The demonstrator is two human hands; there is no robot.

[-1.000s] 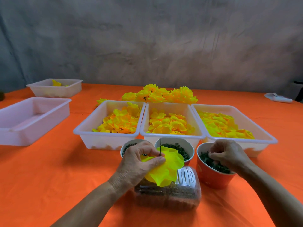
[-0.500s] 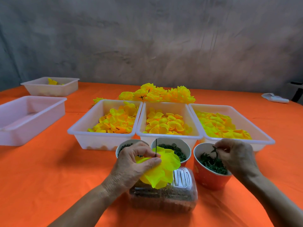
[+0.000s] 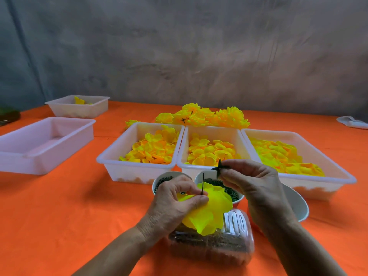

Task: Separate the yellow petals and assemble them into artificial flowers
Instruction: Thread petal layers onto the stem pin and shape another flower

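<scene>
Head view: left hand (image 3: pixel 175 204) pinches stacked yellow fabric petals (image 3: pixel 211 212) on a thin dark wire stem (image 3: pixel 202 184) (above a clear plastic box (image 3: pixel 235 244)); right hand (image 3: pixel 253 182) pinches a small dark-green star-shaped calyx (image 3: pixel 219 167) just beside it.

Three petal trays (image 3: pixel 180 136) sit side by side, finished flowers (image 3: pixel 203 116) behind, cups (image 3: pixel 157 181) before them.
</scene>
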